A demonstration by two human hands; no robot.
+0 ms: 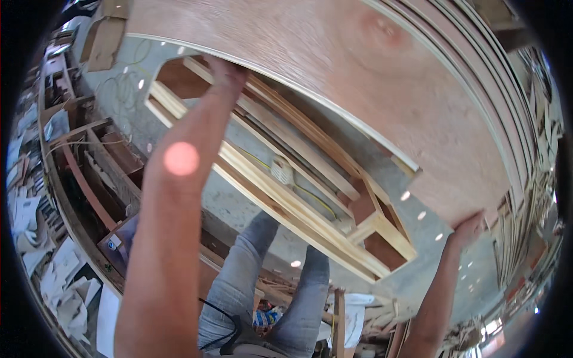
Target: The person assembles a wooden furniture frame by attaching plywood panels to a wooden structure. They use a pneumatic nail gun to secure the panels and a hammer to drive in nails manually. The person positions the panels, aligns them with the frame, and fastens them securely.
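Observation:
A large pale plywood sheet [286, 42] slants across the upper part of the view, held in both my hands. My left hand [228, 73] grips its near long edge, with the fingers hidden behind the sheet. At the sheet's right end, my right hand [468, 228] holds the lower corner, and its fingers are only partly visible. Beneath the sheet, a long wooden frame [256, 170] of pale and brown strips lies in front of my legs, partly covered by the plywood and my left forearm.
More sheets [477, 65] are stacked at the upper right. On the concrete floor [230, 197], a yellow cord [313, 200] runs through the frame beside a whitish object [282, 171]. Wooden crates [98, 161] and scraps stand at left; cardboard [106, 45] lies at upper left.

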